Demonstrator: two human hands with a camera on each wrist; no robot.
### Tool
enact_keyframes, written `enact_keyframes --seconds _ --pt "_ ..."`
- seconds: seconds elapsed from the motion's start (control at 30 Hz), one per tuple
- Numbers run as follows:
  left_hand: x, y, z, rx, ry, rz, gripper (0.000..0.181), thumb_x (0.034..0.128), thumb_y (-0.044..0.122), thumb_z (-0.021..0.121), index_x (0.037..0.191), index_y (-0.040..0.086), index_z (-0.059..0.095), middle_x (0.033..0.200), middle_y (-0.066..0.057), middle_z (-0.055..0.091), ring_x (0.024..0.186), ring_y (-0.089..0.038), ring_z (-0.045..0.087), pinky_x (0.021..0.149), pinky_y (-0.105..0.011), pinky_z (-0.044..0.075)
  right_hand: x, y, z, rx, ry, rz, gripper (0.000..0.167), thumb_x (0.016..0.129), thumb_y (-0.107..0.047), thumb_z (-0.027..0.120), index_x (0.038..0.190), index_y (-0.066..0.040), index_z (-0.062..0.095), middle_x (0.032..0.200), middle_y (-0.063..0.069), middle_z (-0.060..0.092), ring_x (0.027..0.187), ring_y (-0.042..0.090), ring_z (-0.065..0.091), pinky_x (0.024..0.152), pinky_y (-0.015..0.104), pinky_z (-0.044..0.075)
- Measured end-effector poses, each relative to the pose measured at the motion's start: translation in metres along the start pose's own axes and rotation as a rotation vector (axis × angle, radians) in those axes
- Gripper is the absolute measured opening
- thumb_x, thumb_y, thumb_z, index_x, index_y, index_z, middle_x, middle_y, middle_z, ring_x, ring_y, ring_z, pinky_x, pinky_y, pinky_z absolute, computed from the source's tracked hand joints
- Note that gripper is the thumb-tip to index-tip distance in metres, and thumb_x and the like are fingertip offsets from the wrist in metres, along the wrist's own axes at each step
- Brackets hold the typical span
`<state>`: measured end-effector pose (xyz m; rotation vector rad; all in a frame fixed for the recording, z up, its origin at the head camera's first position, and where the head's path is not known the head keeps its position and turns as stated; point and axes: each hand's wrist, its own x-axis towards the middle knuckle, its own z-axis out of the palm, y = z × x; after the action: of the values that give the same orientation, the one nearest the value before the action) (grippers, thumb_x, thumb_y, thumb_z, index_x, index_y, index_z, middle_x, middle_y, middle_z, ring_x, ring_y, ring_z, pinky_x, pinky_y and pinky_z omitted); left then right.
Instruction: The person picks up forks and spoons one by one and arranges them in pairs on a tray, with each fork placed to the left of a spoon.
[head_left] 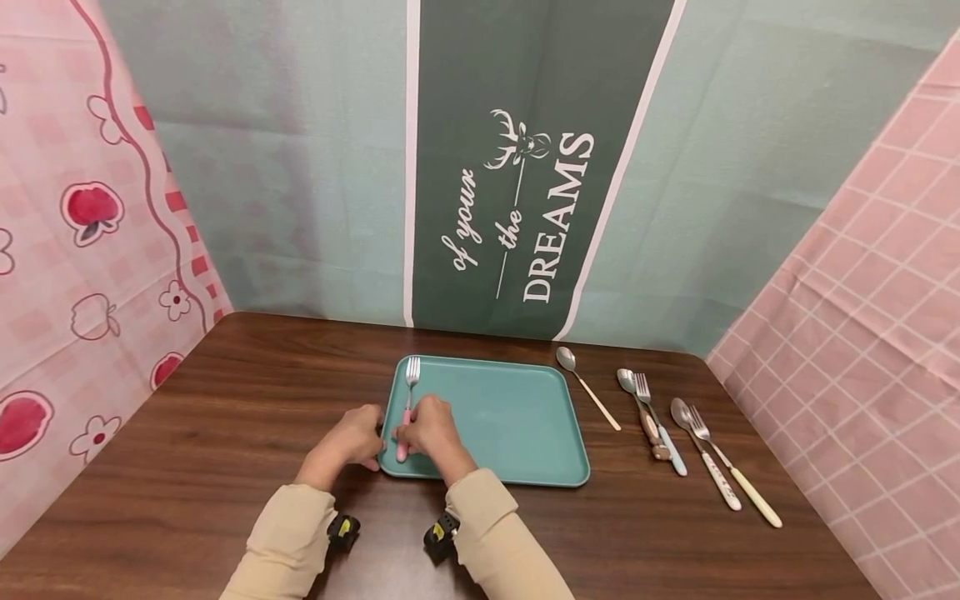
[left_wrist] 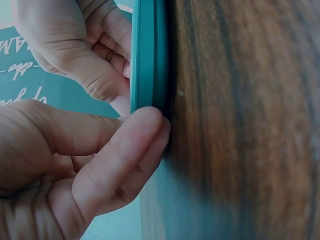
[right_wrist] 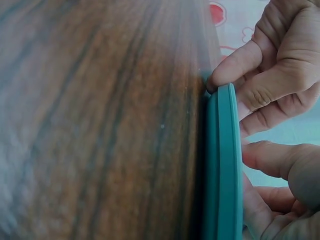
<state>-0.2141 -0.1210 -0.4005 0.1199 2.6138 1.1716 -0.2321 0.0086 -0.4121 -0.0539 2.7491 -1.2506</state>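
A fork [head_left: 412, 372] with a pink handle lies along the left side of a teal rectangular tray [head_left: 502, 421], tines toward the back. My right hand [head_left: 432, 432] pinches its handle from above. At the tray's front left corner is my left hand [head_left: 352, 437], its thumb and fingers gripping the rim. Up close in the left wrist view, the left hand [left_wrist: 95, 160] holds the corner from both sides of the tray edge [left_wrist: 145, 60]. The right wrist view has the right hand [right_wrist: 287, 192] behind the rim, where the fork is hidden.
Right of the tray lies a spoon [head_left: 592, 397] with a cream handle. Farther right are a brown-handled spoon [head_left: 647, 423], a blue-handled fork [head_left: 670, 446], a patterned white-handled spoon [head_left: 718, 477] and a yellow-handled fork [head_left: 750, 493]. Printed cloths [head_left: 315, 167] surround the wooden table [head_left: 247, 400].
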Motion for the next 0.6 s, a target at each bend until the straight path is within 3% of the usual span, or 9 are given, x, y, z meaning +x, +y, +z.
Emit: enact_keyframes --seconds 0.47,0.6 --pt "0.0014 -0.0031 -0.0008 -0.044 -0.007 -0.014 0.02 0.0709 -0.014 0.05 0.09 -0.008 0.054 0.077 -0.015 0.052 0.052 -0.019 0.06 0.048 -0.029 0.055 0.0019 0.0006 0.0005 0.005 -0.017 0.011 0.026 0.073 -0.007 0.077 0.054 -0.005 0.06 0.054 0.005 0.055 0.041 0.01 0.057 0.041 0.019 0.049" --pt "0.0014 -0.0036 -0.0015 -0.067 -0.012 -0.016 0.016 0.0716 -0.012 0.05 0.087 -0.007 0.054 0.076 -0.015 0.051 0.054 -0.02 0.059 0.049 -0.029 0.055 0.002 0.0003 -0.0024 -0.042 -0.017 -0.005 0.028 0.075 -0.011 0.075 0.052 -0.008 0.058 0.049 0.001 0.052 0.042 0.006 0.053 0.04 0.017 0.043"
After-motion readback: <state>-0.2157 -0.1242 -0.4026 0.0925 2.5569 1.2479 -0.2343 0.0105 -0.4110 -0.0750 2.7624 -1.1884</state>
